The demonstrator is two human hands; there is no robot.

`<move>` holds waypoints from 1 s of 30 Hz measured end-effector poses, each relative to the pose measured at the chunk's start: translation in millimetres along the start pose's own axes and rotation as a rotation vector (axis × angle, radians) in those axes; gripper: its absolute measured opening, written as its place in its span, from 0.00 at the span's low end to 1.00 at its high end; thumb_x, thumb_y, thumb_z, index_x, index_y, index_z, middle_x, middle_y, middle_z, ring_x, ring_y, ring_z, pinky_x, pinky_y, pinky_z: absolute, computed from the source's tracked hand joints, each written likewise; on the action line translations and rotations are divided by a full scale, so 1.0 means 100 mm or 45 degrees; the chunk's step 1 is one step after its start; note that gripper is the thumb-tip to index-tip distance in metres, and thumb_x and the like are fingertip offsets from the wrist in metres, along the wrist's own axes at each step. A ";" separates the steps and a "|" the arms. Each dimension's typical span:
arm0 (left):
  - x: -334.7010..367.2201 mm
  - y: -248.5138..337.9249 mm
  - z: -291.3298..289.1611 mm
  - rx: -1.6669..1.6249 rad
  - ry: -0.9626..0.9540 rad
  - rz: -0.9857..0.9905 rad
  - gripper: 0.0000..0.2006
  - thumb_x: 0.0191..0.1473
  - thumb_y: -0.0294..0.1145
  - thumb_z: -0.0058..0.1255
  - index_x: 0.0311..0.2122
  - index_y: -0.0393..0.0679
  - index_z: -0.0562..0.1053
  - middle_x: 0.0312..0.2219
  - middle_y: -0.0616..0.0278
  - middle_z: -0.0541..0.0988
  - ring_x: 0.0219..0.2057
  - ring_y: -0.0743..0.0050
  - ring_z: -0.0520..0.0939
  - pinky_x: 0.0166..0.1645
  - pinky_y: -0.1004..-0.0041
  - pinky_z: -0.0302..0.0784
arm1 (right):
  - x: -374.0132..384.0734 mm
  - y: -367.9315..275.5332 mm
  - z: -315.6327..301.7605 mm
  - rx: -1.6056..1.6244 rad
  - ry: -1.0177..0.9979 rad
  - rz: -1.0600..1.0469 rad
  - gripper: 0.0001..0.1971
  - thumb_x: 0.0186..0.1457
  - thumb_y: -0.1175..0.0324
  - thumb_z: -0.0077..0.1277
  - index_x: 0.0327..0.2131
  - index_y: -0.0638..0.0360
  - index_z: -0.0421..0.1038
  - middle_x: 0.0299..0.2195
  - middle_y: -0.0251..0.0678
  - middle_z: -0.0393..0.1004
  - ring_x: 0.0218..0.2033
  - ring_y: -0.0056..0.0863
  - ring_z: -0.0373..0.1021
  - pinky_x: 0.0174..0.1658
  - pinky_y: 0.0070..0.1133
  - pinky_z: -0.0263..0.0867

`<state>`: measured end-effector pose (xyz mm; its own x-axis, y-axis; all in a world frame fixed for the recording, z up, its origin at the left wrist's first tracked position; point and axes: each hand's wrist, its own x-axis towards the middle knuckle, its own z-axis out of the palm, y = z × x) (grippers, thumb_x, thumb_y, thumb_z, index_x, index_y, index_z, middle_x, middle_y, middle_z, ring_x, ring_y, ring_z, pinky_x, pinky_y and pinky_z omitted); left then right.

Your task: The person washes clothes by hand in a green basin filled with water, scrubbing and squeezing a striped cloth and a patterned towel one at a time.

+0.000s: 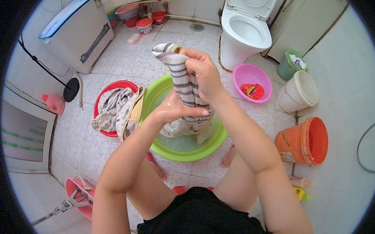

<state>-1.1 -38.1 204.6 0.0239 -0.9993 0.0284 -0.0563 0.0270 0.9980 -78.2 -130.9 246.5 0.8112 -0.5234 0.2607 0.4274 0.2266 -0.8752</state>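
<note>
A wet white garment with grey stripes (182, 78) is held upright, bunched lengthwise, above a green basin (189, 155) between my feet. My right hand (204, 73) is closed round its upper part, just under the folded-over end. Lower down, my left hand (175, 109) wraps the same cloth, its wet thumb lying across the front. The garment's pale lower part, with a small dark print, hangs into cloudy water (172, 145) in the basin. Part of the cloth is hidden behind my fingers.
Left of the basin, a red basin (112, 83) holds pale clothes (117, 107). A pink basin (238, 80), a white bucket (292, 92) and an orange bucket (291, 139) stand on the right. A toilet (244, 36) and a white washing machine (77, 32) are farther back.
</note>
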 end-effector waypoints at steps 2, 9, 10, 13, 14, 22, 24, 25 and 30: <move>0.05 -0.01 0.07 -0.072 0.136 -0.014 0.31 0.30 0.34 0.66 0.43 0.38 0.65 0.36 0.62 0.73 0.39 0.73 0.72 0.46 0.72 0.67 | 0.08 0.01 -0.06 0.127 -0.019 0.053 0.06 0.41 0.77 0.38 0.22 0.59 0.67 0.17 0.22 0.63 0.17 0.09 0.55 0.21 0.11 0.51; 0.17 -0.23 -0.10 -0.609 0.153 -0.260 0.23 0.36 0.30 0.55 0.42 0.37 0.68 0.36 0.59 0.74 0.40 0.66 0.74 0.47 0.70 0.67 | 0.07 0.03 -0.47 -1.553 0.234 -0.278 0.21 0.43 0.61 0.54 0.38 0.64 0.62 0.36 0.33 0.64 0.36 0.21 0.59 0.39 0.21 0.59; 0.16 -0.24 -0.11 -0.652 0.100 -0.293 0.24 0.36 0.30 0.55 0.43 0.37 0.67 0.36 0.59 0.74 0.40 0.66 0.74 0.47 0.69 0.68 | 0.05 0.00 -0.53 -1.939 0.333 -0.380 0.25 0.42 0.59 0.56 0.41 0.63 0.61 0.40 0.36 0.63 0.40 0.23 0.58 0.41 0.24 0.58; 0.08 -0.13 -0.06 -0.713 -0.049 -0.323 0.25 0.36 0.30 0.55 0.44 0.36 0.67 0.38 0.56 0.74 0.40 0.64 0.75 0.47 0.67 0.68 | 0.01 0.10 -0.62 -0.826 0.099 0.208 0.39 0.40 0.54 0.58 0.51 0.60 0.49 0.48 0.43 0.54 0.49 0.33 0.54 0.49 0.27 0.55; 0.09 -0.13 -0.06 -0.777 -0.117 -0.347 0.25 0.36 0.30 0.55 0.44 0.36 0.68 0.38 0.56 0.74 0.40 0.64 0.75 0.47 0.66 0.68 | 0.00 0.16 -0.65 -0.457 0.007 0.318 0.40 0.40 0.54 0.58 0.52 0.60 0.48 0.49 0.44 0.53 0.50 0.35 0.54 0.50 0.27 0.56; 0.12 -0.38 -0.09 -0.776 -0.327 -0.382 0.20 0.38 0.33 0.56 0.39 0.37 0.69 0.32 0.56 0.76 0.37 0.64 0.76 0.45 0.68 0.69 | 0.12 0.28 -0.55 0.325 -0.255 0.405 0.09 0.41 0.74 0.51 0.29 0.57 0.62 0.40 0.42 0.65 0.40 0.32 0.68 0.45 0.33 0.66; 0.14 -0.39 -0.08 -0.738 -0.273 -0.411 0.19 0.38 0.34 0.58 0.38 0.39 0.69 0.30 0.58 0.75 0.35 0.66 0.76 0.44 0.69 0.69 | 0.12 0.28 -0.54 0.250 -0.141 0.410 0.10 0.40 0.74 0.54 0.25 0.56 0.61 0.30 0.35 0.68 0.29 0.25 0.68 0.36 0.25 0.68; 0.16 -0.37 -0.05 -0.704 -0.244 -0.408 0.21 0.37 0.34 0.59 0.38 0.40 0.68 0.29 0.61 0.74 0.34 0.70 0.75 0.44 0.71 0.68 | 0.12 0.27 -0.55 0.205 -0.079 0.414 0.11 0.39 0.74 0.55 0.24 0.55 0.61 0.24 0.32 0.69 0.24 0.22 0.68 0.32 0.21 0.69; 0.18 -0.31 0.06 -0.422 -0.009 -0.369 0.22 0.36 0.34 0.59 0.39 0.39 0.67 0.31 0.63 0.73 0.34 0.73 0.73 0.42 0.72 0.68 | 0.15 0.30 -0.51 -0.182 0.178 0.437 0.11 0.40 0.72 0.54 0.17 0.55 0.60 0.14 0.28 0.63 0.16 0.16 0.61 0.21 0.16 0.59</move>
<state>-4.9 -57.5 173.8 -0.0155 -0.9670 -0.2542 0.2752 -0.2486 0.9287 -73.8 -174.0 203.2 0.8307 -0.5465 -0.1063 0.0730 0.2962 -0.9523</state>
